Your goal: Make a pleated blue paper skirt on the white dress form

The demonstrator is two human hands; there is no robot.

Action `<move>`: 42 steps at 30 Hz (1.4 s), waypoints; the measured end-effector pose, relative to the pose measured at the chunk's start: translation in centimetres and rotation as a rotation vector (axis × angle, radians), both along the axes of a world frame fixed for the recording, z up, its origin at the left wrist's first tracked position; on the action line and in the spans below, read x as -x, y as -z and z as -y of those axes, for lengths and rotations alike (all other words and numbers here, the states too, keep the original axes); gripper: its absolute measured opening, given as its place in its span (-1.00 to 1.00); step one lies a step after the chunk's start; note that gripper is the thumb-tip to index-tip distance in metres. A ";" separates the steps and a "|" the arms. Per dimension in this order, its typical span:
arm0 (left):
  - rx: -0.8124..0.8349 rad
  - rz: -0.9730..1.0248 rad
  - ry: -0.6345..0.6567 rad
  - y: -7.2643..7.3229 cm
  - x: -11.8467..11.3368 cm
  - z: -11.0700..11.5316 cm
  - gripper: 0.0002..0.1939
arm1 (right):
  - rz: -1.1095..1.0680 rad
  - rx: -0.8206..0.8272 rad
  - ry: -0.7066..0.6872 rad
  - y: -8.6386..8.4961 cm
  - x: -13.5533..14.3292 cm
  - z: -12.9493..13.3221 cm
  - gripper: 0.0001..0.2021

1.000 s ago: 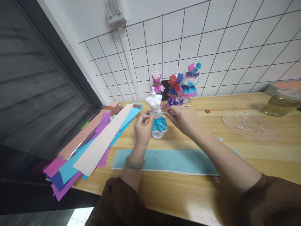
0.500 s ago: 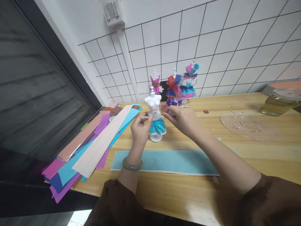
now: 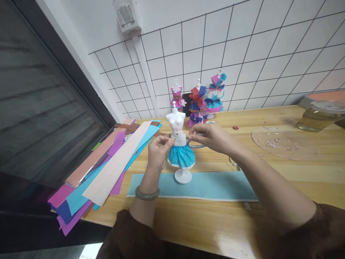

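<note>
A small white mannequin (image 3: 176,122) in a ruffled turquoise skirt (image 3: 181,156) with a white hem stands between my hands, its round base over the back edge of a flat light-blue strip (image 3: 194,187). My left hand (image 3: 158,153) pinches at the left of its waist, just above the skirt. On the other side, my right hand (image 3: 208,136) has thumb and forefinger pinched together at the waist's right edge. A roll of tape (image 3: 196,145) shows below the right fingers. What exactly lies between the fingertips is too small to tell.
Coloured paper strips (image 3: 115,165) are piled at the left. Several dressed mannequins (image 3: 198,100) stand at the back by the tiled wall. To the right are a clear round plate with small beads (image 3: 283,144) and a jar of yellowish liquid (image 3: 319,115).
The mannequin has come closer to me and looks larger, its base now over the blue strip. Both hands have stayed at its waist. The tape roll shows more clearly below my right hand.
</note>
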State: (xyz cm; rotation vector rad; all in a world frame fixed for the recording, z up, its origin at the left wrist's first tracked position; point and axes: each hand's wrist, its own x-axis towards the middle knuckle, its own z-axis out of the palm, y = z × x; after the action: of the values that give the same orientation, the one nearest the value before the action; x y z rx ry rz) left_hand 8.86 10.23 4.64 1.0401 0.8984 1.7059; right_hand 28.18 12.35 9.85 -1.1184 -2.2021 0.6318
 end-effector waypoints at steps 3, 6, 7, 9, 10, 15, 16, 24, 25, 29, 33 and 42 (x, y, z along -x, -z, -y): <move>0.064 0.048 0.099 -0.1 0.3 0.3 -0.69 | -0.055 0.101 -0.122 -0.3 -0.3 0.2 -0.65; 0.090 0.082 0.211 0.0 0.5 0.5 -0.68 | -0.093 0.181 -0.208 -0.8 -0.4 0.7 -0.64; 0.091 0.095 0.247 0.1 0.6 0.6 -0.68 | -0.091 0.196 -0.216 -1.0 -0.4 0.8 -0.63; 0.093 0.124 0.310 0.3 0.6 0.6 -0.69 | -0.075 0.210 -0.212 -1.3 -0.5 1.1 -0.62; 0.096 0.141 0.331 0.4 0.6 0.7 -0.69 | -0.066 0.216 -0.208 -1.4 -0.5 1.2 -0.62; 0.128 0.210 0.364 0.6 0.2 0.9 -0.67 | -0.048 0.254 -0.190 -1.6 -0.5 1.5 -0.61; 0.132 0.215 0.366 0.6 0.1 0.9 -0.67 | -0.046 0.259 -0.185 -1.7 -0.5 1.6 -0.62; 0.131 0.183 0.374 0.9 0.2 0.8 -0.66 | -0.019 0.285 -0.176 -1.8 -0.5 2.0 -0.64; 0.131 0.175 0.378 1.0 0.2 0.8 -0.66 | -0.014 0.284 -0.170 -1.8 -0.6 2.1 -0.65; 0.139 0.111 0.385 1.1 0.2 1.0 -0.61 | -0.001 0.293 -0.159 -1.9 -0.8 2.2 -0.56; 0.140 0.060 0.415 1.0 -0.1 1.3 -0.59 | 0.025 0.320 -0.306 -2.1 -0.8 2.4 -0.58; 0.117 0.053 0.451 0.3 -1.0 1.4 -0.64 | 0.027 0.276 -0.399 -2.0 -0.7 2.4 -0.66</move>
State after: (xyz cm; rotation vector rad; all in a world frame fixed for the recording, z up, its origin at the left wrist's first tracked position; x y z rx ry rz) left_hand 9.91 8.84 4.30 1.0228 0.6596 1.2829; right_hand 28.89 10.00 11.88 -0.8173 -2.4358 1.1234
